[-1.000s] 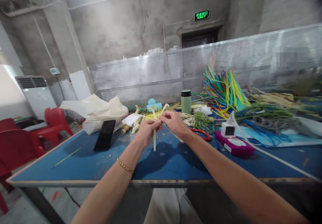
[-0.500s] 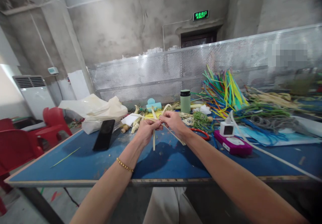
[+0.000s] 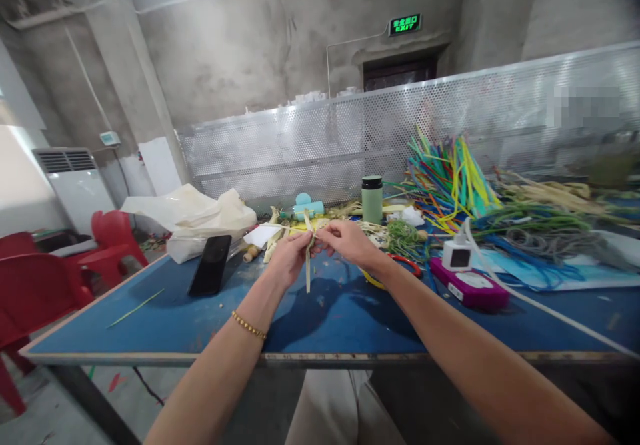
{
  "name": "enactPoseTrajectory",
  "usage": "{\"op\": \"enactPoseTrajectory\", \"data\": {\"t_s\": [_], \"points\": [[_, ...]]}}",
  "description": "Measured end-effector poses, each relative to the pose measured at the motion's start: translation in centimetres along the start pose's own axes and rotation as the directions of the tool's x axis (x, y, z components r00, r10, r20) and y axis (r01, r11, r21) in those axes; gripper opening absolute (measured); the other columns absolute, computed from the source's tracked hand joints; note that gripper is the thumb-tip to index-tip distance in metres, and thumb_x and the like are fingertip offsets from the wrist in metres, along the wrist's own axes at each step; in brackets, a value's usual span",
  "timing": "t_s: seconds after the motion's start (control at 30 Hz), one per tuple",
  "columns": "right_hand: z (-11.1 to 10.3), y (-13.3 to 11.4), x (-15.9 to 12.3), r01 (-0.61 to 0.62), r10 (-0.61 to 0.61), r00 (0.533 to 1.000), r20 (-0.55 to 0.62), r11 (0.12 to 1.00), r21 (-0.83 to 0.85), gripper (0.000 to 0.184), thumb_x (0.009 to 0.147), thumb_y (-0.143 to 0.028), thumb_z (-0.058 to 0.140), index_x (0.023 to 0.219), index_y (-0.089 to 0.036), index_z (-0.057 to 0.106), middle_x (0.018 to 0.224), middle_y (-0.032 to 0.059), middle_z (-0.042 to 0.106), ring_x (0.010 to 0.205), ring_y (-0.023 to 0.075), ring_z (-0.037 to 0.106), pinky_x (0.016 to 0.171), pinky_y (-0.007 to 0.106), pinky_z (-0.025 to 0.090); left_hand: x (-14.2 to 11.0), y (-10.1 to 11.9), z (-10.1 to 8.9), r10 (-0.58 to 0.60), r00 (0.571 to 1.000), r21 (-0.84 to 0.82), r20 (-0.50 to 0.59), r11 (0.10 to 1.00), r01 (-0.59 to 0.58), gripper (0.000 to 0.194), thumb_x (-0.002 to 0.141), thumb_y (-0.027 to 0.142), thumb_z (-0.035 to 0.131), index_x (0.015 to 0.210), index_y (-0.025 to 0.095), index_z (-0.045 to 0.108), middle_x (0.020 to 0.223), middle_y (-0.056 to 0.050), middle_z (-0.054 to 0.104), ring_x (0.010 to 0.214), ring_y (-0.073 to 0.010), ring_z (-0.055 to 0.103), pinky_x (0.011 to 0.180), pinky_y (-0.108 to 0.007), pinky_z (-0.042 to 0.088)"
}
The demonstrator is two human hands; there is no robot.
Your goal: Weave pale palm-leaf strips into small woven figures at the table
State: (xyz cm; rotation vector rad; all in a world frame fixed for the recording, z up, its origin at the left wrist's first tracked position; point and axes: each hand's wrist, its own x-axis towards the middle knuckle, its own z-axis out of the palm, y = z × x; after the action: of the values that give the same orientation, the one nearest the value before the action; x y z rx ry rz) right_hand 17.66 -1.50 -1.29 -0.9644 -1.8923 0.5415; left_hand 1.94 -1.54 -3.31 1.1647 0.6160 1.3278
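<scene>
Over the blue table (image 3: 165, 318), both my hands meet around pale, flat plant strips (image 3: 309, 275). My left hand (image 3: 290, 255), with a beaded bracelet on its wrist, pinches the strips between thumb and fingers; one end hangs straight down and another sticks up above the fingertips. Close against it, my right hand (image 3: 350, 241) has its thumb and forefinger pressed together at the strips' crossing. My fingers hide the place where the strips cross. Below my right wrist lies a curved red and yellow object (image 3: 407, 263), partly covered by my forearm.
A black phone (image 3: 210, 265) and a crumpled plastic bag (image 3: 210, 217) lie to the left. Behind stands a green bottle (image 3: 371, 201). On the right are coloured strips (image 3: 467, 178), green cords (image 3: 535, 215), a purple box (image 3: 475, 286) and a white charger (image 3: 457, 256) with its cable.
The strip that slanted down to the right and the loop above my right hand no longer show there. My right hand has shifted slightly; the view has swung a little left.
</scene>
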Motion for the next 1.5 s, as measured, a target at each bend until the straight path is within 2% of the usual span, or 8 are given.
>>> {"op": "enactPoseTrajectory", "data": {"t_s": [0.2, 0.4, 0.6, 1.07, 1.2, 1.3, 1.4, 1.5], "points": [[0.08, -0.20, -0.08, -0.038, 0.038, 0.999, 0.005, 0.999, 0.004, 0.011, 0.079, -0.019, 0.056, 0.068, -0.016, 0.057, 0.056, 0.0003, 0.061, 0.046, 0.0116, 0.059, 0.046, 0.021, 0.045, 0.08, -0.11, -0.19, -0.001, 1.000, -0.006, -0.009, 1.000, 0.000, 0.022, 0.066, 0.028, 0.076, 0.076, 0.009, 0.071, 0.065, -0.005, 0.066, 0.054, -0.0108, 0.056, 0.057, -0.024, 0.040], [-0.03, 0.12, 0.07, -0.030, 0.030, 1.000, 0.001, 1.000, -0.009, 0.012, 0.082, -0.022, 0.052, 0.072, -0.016, 0.056, 0.059, -0.0007, 0.059, 0.042, 0.0102, 0.053, 0.043, 0.022, 0.040, 0.02, 0.14, 0.00, -0.013, 1.000, -0.029, 0.020, 0.999, 0.013, 0.017, 0.063, 0.020, 0.076, 0.073, 0.008, 0.070, 0.069, -0.008, 0.067, 0.058, -0.0120, 0.058, 0.061, -0.026, 0.042], [-0.26, 0.01, 0.20, 0.114, -0.130, 0.990, -0.058, 0.968, -0.222, 0.013, 0.080, -0.016, 0.052, 0.069, -0.015, 0.059, 0.060, 0.0010, 0.061, 0.057, 0.0113, 0.052, 0.057, 0.023, 0.038, -0.16, 0.16, 0.21, 0.002, 1.000, -0.017, 0.030, 1.000, -0.001, 0.017, 0.060, 0.016, 0.075, 0.075, 0.009, 0.072, 0.073, -0.008, 0.068, 0.062, -0.0122, 0.058, 0.063, -0.025, 0.042], [0.12, -0.07, 0.14, 0.128, -0.131, 0.988, -0.087, 0.991, -0.041, 0.008, 0.077, -0.023, 0.057, 0.074, -0.016, 0.058, 0.068, 0.0020, 0.064, 0.059, 0.0126, 0.058, 0.059, 0.025, 0.045, -0.04, -0.07, 0.09, 0.071, 0.996, 0.034, 0.046, 0.997, -0.072, 0.020, 0.061, 0.025, 0.078, 0.068, 0.009, 0.069, 0.065, -0.004, 0.062, 0.058, -0.0099, 0.052, 0.061, -0.024, 0.039], [-0.05, -0.24, 0.06, 0.133, -0.147, 0.972, -0.181, 0.987, -0.092, 0.008, 0.077, -0.021, 0.059, 0.083, -0.016, 0.062, 0.074, 0.0033, 0.066, 0.065, 0.0137, 0.059, 0.064, 0.027, 0.047, -0.12, -0.01, 0.19, 0.112, 0.993, 0.049, 0.041, 0.992, -0.114, 0.019, 0.061, 0.025, 0.077, 0.063, 0.011, 0.065, 0.060, -0.001, 0.056, 0.056, -0.0085, 0.048, 0.059, -0.024, 0.037], [-0.30, -0.44, -0.06, 0.205, -0.240, 0.946, -0.217, 0.963, -0.173, 0.017, 0.079, -0.018, 0.057, 0.094, -0.017, 0.065, 0.081, 0.0039, 0.065, 0.069, 0.0135, 0.059, 0.069, 0.027, 0.047, -0.03, -0.23, 0.09, 0.155, 0.987, 0.096, 0.051, 0.983, -0.159, 0.019, 0.064, 0.027, 0.075, 0.063, 0.012, 0.063, 0.060, 0.000, 0.055, 0.056, -0.0084, 0.047, 0.059, -0.024, 0.035], [-0.52, -0.59, -0.15, 0.289, -0.346, 0.918, -0.197, 0.919, -0.267, 0.014, 0.080, -0.018, 0.057, 0.088, -0.017, 0.068, 0.086, 0.0052, 0.061, 0.072, 0.0136, 0.056, 0.070, 0.027, 0.045, 0.14, -0.52, -0.12, 0.186, 0.981, 0.157, 0.061, 0.968, -0.194, 0.019, 0.067, 0.028, 0.073, 0.065, 0.012, 0.063, 0.060, -0.001, 0.055, 0.056, -0.0088, 0.046, 0.059, -0.024, 0.035], [-0.58, -0.60, -0.19, 0.280, -0.332, 0.928, -0.167, 0.920, -0.274, 0.009, 0.079, -0.020, 0.059, 0.079, -0.016, 0.067, 0.086, 0.0050, 0.060, 0.067, 0.0120, 0.052, 0.066, 0.026, 0.044, 0.19, -0.64, -0.26, 0.196, 0.978, 0.191, 0.074, 0.960, -0.207, 0.018, 0.069, 0.029, 0.072, 0.067, 0.012, 0.064, 0.060, -0.001, 0.055, 0.056, -0.0091, 0.046, 0.059, -0.024, 0.035]]}}
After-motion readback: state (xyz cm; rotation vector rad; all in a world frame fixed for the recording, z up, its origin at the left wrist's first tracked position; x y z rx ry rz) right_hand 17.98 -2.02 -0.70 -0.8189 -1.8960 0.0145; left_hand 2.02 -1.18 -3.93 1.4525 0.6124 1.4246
